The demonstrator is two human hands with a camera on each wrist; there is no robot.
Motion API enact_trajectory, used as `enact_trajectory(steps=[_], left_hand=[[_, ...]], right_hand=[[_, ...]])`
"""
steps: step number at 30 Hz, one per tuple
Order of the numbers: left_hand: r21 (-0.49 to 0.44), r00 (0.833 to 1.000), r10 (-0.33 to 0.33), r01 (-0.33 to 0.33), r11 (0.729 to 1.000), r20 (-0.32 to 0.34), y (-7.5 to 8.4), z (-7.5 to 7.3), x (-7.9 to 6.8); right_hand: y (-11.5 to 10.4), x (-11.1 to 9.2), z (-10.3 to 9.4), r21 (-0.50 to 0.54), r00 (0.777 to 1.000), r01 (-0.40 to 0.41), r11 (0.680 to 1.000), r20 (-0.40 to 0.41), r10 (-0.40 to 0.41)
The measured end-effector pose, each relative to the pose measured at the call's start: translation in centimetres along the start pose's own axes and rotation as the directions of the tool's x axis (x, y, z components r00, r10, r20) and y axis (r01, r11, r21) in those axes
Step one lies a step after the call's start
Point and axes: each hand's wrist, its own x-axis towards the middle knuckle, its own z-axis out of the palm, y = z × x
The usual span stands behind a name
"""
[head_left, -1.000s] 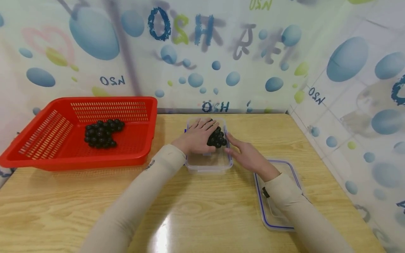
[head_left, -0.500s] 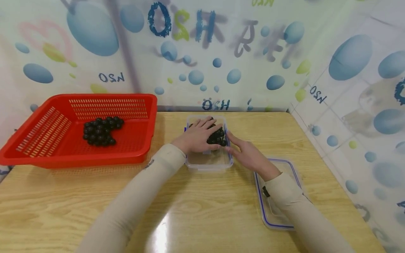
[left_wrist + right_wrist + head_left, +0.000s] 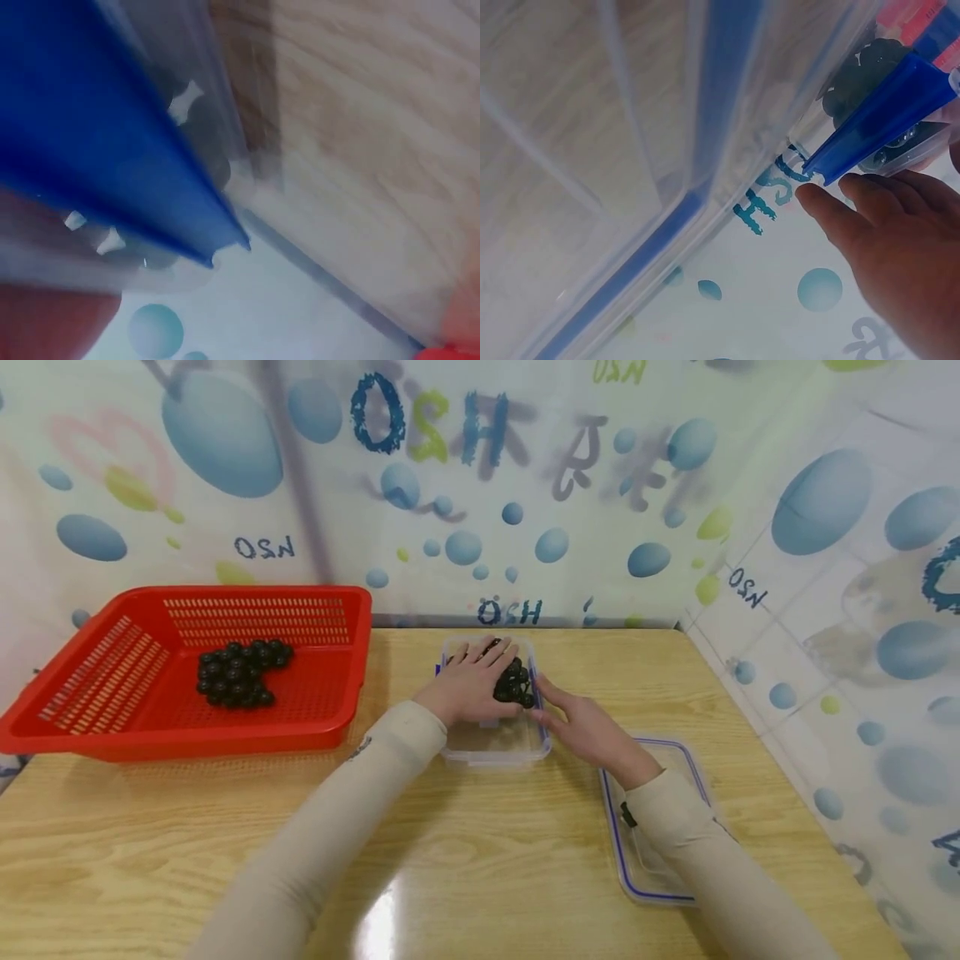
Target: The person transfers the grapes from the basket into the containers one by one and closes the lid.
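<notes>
At the left of the table (image 3: 420,893), the basket (image 3: 225,744) holds one bunch (image 3: 236,677) of dark grapes; neither hand is near it, so I see little to upset it there. Mid-table, toward the back, stands the clear box (image 3: 498,757), with a second bunch (image 3: 513,683) inside, at its far end. The left hand (image 3: 471,687) lies over that bunch, fingers straight and spread, covering it but wrapped round none of it. Too much weight from the palm could split grapes or snap them off the stem; weight off centre could tip or slide the box. Whether any grape stands above the rim is hidden. At the box's right side the right hand (image 3: 581,720) sets its fairly straight fingers, thumb apart, gripping nothing that I can see. That looks a light brace, so a hard sideways push might beat it. Beside those fingers a blue clip (image 3: 885,116) juts out and could catch one. Farthest right, the lid (image 3: 660,875) lies flat, partly beneath the right sleeve (image 3: 678,818); a careless swing of that arm could drag it along.
</notes>
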Motion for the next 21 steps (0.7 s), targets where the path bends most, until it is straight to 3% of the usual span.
enact_trajectory(steps=[3,6,9,13,15,17,19,21], left_hand=[[-0.008,0.999,0.02,-0.021,1.0,-0.028,-0.3,-0.4,-0.5],[-0.019,0.998,0.034,-0.034,0.999,-0.049,-0.3,-2.0,-1.5],[-0.098,0.999,0.042,-0.045,0.994,-0.032,-0.2,-5.6,-3.2],[-0.238,1.0,0.026,-0.028,0.971,-0.009,-1.6,-12.1,-6.6],[-0.259,0.999,-0.029,0.031,0.965,0.012,-3.3,-15.1,-8.5],[-0.258,0.991,-0.12,0.132,0.957,0.062,-5.7,-17.4,-10.2],[-0.217,0.968,-0.215,0.239,0.947,0.13,-8.8,-18.7,-11.4],[-0.16,0.941,-0.282,0.312,0.937,0.186,-12.3,-18.8,-12.3]], right_hand=[[0.1,-0.1,0.0,0.003,1.0,-0.007,1.0,0.01,0.007],[0.3,-0.3,-0.1,0.003,1.0,-0.01,1.0,0.011,0.01],[0.7,-0.6,-0.4,0.01,1.0,-0.023,1.0,0.002,0.023],[0.9,-0.8,-0.7,0.013,0.999,-0.041,0.999,0.001,0.041],[0.9,-0.8,-0.8,0.007,0.999,-0.038,0.999,0.002,0.038],[0.9,-0.6,-0.9,-0.001,1.0,-0.026,1.0,0.007,0.026],[0.7,-0.5,-0.9,-0.003,1.0,-0.015,1.0,0.01,0.015],[0.6,-0.5,-0.8,0.001,1.0,-0.014,1.0,0.014,0.014]])
